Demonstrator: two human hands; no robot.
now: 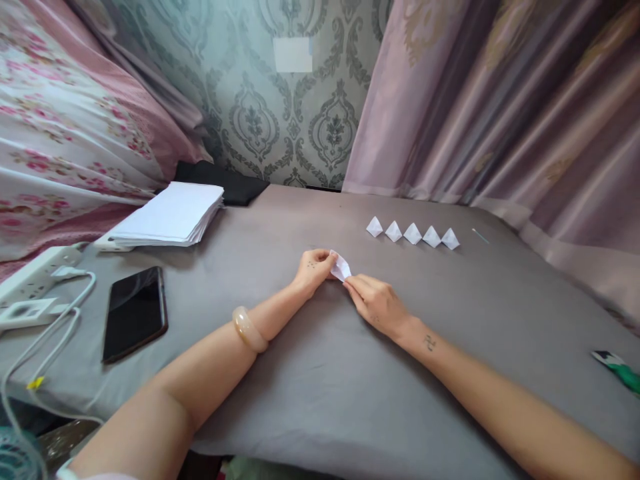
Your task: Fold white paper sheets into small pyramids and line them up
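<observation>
One grey-covered surface [280, 230], patterned wall [255, 107], mauve curtain [450, 113], fingers [358, 287] holding white paper [341, 267]

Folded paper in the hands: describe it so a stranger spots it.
Over the grey surface, find the left hand and right hand. Their fingers hold a small folded paper; unlike the five white pieces lined up beyond, it alone is held.

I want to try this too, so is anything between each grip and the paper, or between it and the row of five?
Nothing visible does. The left grip and right grip both hold the paper, and only grey cloth shows between it and the row.
</observation>
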